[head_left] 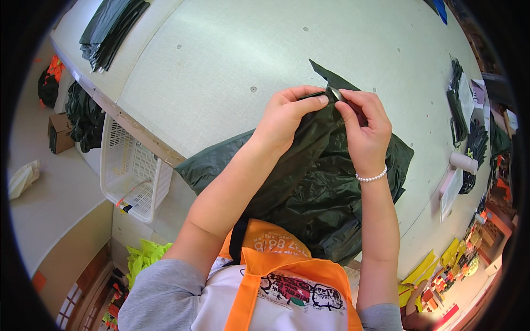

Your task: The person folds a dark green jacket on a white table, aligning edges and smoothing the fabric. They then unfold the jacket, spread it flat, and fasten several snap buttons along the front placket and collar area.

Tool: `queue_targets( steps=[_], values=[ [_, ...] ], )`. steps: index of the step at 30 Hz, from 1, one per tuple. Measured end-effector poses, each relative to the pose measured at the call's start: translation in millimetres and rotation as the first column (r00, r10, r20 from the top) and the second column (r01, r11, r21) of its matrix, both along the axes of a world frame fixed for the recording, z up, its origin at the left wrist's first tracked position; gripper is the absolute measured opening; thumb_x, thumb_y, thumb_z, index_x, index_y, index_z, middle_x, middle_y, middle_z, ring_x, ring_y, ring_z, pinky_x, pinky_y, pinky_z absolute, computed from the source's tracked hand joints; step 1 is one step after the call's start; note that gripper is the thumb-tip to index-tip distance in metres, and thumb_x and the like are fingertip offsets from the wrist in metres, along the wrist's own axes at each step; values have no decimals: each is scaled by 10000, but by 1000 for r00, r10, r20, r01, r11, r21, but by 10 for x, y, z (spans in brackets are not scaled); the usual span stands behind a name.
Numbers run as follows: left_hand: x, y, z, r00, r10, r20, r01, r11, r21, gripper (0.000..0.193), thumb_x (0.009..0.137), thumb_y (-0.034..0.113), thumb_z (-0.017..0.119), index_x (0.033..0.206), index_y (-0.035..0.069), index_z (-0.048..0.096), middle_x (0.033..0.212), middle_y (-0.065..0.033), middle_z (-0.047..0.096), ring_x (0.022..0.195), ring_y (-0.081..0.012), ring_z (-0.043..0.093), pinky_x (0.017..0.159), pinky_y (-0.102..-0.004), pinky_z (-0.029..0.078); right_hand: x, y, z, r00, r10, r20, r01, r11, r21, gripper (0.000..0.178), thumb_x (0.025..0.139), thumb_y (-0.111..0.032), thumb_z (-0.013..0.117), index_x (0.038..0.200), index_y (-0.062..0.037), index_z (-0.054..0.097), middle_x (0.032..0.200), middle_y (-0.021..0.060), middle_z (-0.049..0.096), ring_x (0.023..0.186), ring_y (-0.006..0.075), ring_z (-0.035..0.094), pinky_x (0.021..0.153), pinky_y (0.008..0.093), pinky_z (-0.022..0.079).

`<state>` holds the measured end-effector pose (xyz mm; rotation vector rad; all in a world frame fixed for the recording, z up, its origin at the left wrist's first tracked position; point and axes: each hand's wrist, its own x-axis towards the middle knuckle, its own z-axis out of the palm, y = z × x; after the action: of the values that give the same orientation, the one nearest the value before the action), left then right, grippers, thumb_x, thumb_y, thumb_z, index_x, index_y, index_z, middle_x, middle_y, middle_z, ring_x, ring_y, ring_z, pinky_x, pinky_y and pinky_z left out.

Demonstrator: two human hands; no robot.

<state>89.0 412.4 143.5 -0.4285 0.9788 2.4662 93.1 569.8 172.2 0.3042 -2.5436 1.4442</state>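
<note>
Clock directions are read from the middle of the view. Far left, near nine o'clock, lies a crumpled whitish wrapper [24,179]. Just above nine stands a brown cardboard box [64,132]; its left side shows dark, and its contents cannot be told. A dark bundle [84,113] hangs beside it, while toward ten o'clock a stack of dark folded sheets [110,33] rests on the pale counter [221,49].

At nine, below the counter's edge, sits a white slatted basket [162,185]. A thin orange strand [138,186] crosses its inside, ending in a small black-and-orange piece by the lower rim. Near eight shows a yellow-green heap [146,256].

The dark green sheet [309,187] spreads from the centre toward four o'clock, draped over the counter and against the orange apron [270,243]. The left hand [287,116], its forearm pointing to one o'clock, pinches a fold of it between thumb and forefinger. Just beside it, the right hand [365,127], forearm pointing almost to twelve, pinches a small silvery piece [335,94] against the same edge, fingers bent. A beaded bracelet [371,176] circles that wrist.

At three o'clock lies a pale cylinder [464,162].
</note>
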Motion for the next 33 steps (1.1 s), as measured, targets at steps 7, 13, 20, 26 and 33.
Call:
queue_targets(
  steps=[7,13,20,26,33],
  values=[
    [-11,-5,-5,1000,0,3,0,1000,6,158,843,45,640,989,-15,642,939,-81,669,866,-139,628,785,-259,499,30,35,-64,1000,-3,12,4,1000,-28,234,778,-10,727,1001,-24,657,892,44,606,699,100,557,604,205,455],
    [29,75,-9,986,55,-158,-96,959,-266,135,829,81,684,926,-8,658,868,-48,678,767,-105,621,699,-242,497,-123,-34,132,1000,8,-8,-8,999,-45,204,824,-33,679,1018,-27,616,869,32,607,671,84,514,585,206,428],
    [75,148,10,766,-187,-616,-524,374,-765,113,729,58,735,801,14,660,760,-62,651,700,-190,594,673,-289,465,-524,49,422,846,283,451,-360,928,93,219,883,-155,618,1021,-3,540,875,102,656,791,173,624,728,277,489],
    [55,178,-78,706,-139,-695,-639,300,-709,114,696,43,738,785,42,667,755,-76,646,717,-237,593,667,-330,464,-366,285,590,844,274,462,-409,885,222,215,856,-122,650,997,4,546,871,134,660,780,226,642,720,295,504],
    [48,178,-45,796,-85,-600,-501,464,-731,104,728,60,732,815,22,691,757,-56,674,679,-124,608,623,-260,466,-237,268,514,899,244,365,-359,886,293,224,833,-112,680,1008,-10,583,893,117,647,794,225,659,685,292,521]
  ],
)
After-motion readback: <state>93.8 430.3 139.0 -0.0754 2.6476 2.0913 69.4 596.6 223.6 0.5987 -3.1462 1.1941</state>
